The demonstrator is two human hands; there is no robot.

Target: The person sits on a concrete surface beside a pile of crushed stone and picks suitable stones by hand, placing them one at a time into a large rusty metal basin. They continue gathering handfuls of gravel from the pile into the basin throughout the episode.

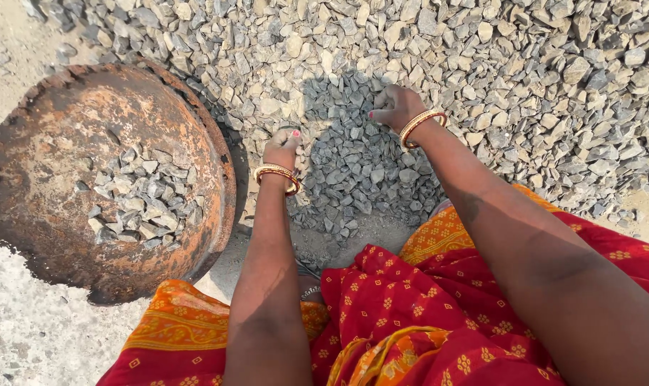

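A big heap of grey crushed stones fills the ground ahead of me. My left hand is pressed down into the stones at the heap's near edge, fingers curled under and partly hidden, with gold bangles at the wrist. My right hand reaches a little farther in, fingers bent over the stones. To the left lies a rusty round metal pan with a small pile of the same stones inside it. Whether either hand grips stones cannot be made out.
My red and orange patterned garment covers my knees at the bottom. Pale sandy ground lies at lower left. My own shadow darkens the stones between my hands.
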